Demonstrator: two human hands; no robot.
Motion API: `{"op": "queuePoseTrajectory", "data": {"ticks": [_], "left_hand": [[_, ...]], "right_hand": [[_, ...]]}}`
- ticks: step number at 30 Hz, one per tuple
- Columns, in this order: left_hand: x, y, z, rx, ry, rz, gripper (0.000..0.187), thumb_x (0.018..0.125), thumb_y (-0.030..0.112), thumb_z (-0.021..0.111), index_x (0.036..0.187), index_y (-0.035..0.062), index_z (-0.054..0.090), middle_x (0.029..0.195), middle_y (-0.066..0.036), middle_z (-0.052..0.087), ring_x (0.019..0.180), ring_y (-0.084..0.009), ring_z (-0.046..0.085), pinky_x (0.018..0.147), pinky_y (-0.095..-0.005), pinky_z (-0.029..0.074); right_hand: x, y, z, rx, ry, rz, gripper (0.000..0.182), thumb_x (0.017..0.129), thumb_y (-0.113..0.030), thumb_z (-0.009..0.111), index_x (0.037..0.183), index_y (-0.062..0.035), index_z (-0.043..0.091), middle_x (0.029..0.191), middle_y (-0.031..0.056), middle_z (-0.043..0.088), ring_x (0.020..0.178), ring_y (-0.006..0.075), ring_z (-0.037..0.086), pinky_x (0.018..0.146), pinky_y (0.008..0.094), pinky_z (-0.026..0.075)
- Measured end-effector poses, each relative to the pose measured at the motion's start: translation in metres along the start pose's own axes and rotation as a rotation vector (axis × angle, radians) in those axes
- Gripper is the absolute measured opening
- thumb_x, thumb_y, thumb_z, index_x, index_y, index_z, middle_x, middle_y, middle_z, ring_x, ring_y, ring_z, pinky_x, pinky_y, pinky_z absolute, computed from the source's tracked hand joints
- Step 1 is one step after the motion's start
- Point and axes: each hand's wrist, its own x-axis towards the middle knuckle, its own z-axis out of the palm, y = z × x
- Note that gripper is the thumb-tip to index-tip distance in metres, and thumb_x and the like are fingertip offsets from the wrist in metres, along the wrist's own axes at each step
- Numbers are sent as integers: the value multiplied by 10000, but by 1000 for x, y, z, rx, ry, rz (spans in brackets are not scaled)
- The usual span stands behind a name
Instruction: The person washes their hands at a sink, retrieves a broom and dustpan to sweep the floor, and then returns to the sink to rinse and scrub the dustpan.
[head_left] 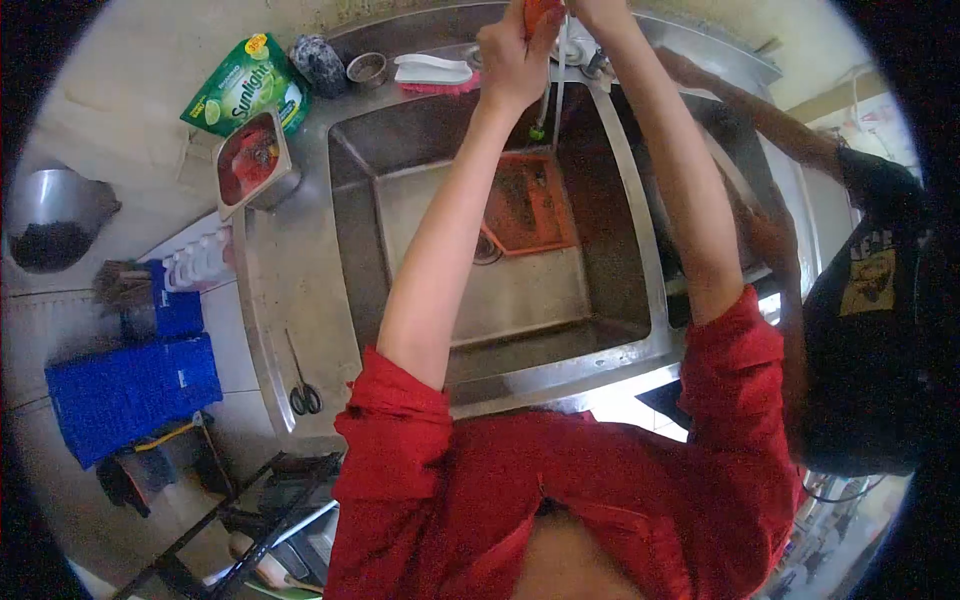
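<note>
Both my arms reach out over the steel sink [615,230] to the top edge of the view. My left hand [515,62] is closed round a red-orange object [540,12], mostly cut off by the frame; I cannot tell what kind it is. Beside it, my right hand [597,14] is also cropped at the top, its fingers out of sight. Just below the hands, a pale vertical strip [560,85] like a pipe or running water comes down over the basin. A red-orange tray [555,235] lies in the basin's far part.
Behind the sink are a white brush with pink bristles [435,72], a small round bowl [367,68] and a green Sunlight pouch [250,90]. Scissors [304,395] and a metal container [285,185] lie left. A person in black [865,340] works at right.
</note>
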Motion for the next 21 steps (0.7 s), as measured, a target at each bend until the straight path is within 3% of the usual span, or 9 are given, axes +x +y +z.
{"op": "queuePoseTrajectory", "data": {"ticks": [5, 9, 11, 12, 14, 15, 16, 18, 21], "left_hand": [[1, -3, -1, -41, 102, 145, 485, 831, 426, 369, 1096, 30, 457, 937, -136, 563, 801, -195, 545, 664, -288, 403], [2, 0, -3, -87, 60, 45, 464, 824, 386, 412, 1124, 33, 440, 952, -136, 561, 817, -201, 542, 675, -284, 401], [6, 5, 2, -76, 344, 446, 277, 782, 279, 508, 838, 8, 522, 548, -117, 521, 478, -256, 533, 440, -318, 386], [5, 4, 0, -72, 343, 448, 277, 782, 279, 508, 838, 8, 522, 548, -117, 521, 478, -256, 533, 440, -318, 386], [3, 3, -2, -68, 212, 312, 261, 785, 256, 494, 859, 6, 499, 643, -173, 532, 653, -358, 538, 543, -379, 401], [8, 1, -2, 37, 233, 436, 235, 797, 232, 482, 849, 3, 471, 550, -130, 510, 481, -266, 527, 442, -322, 397], [6, -3, 0, 26, 226, 427, 235, 797, 232, 482, 849, 3, 471, 550, -130, 510, 481, -266, 527, 442, -322, 397], [2, -7, -3, -68, 175, 104, 458, 809, 345, 458, 1146, 37, 421, 982, -141, 553, 849, -190, 534, 689, -274, 399], [2, -10, -7, -51, 185, 113, 474, 783, 310, 508, 1157, 36, 408, 1017, -147, 541, 887, -158, 520, 716, -263, 394]], "right_hand": [[-3, -2, 3, 179, -80, 73, 216, 801, -175, 481, 945, -38, 396, 616, 32, 431, 492, 95, 426, 441, 228, 343], [-4, -5, -2, 307, -204, 72, 206, 835, -190, 436, 964, -41, 375, 626, -4, 378, 486, 65, 372, 433, 200, 328], [-5, 0, -2, 345, -228, 54, 206, 852, -204, 405, 974, -42, 372, 632, -10, 369, 483, 61, 362, 431, 194, 326], [-6, 5, -2, 412, -218, 39, 209, 866, -216, 367, 978, -41, 374, 630, -11, 368, 488, 58, 360, 433, 191, 325], [-13, 14, 3, 474, -204, 26, 220, 879, -229, 329, 982, -40, 376, 628, -11, 367, 494, 56, 359, 435, 187, 324], [-20, 15, 6, 566, -213, 108, 238, 884, -240, 303, 985, -39, 380, 624, -14, 364, 499, 54, 356, 438, 184, 320], [-27, 17, 5, 653, -222, 197, 259, 888, -251, 278, 989, -38, 385, 620, -18, 361, 504, 52, 354, 441, 180, 317], [-36, 15, 2, 536, -248, 163, 245, 888, -258, 288, 946, -45, 393, 624, -19, 366, 512, 52, 349, 448, 179, 308], [-39, 4, 3, 557, -323, 308, 237, 887, -267, 293, 878, -54, 396, 616, -16, 374, 505, 55, 346, 441, 186, 305]]}}
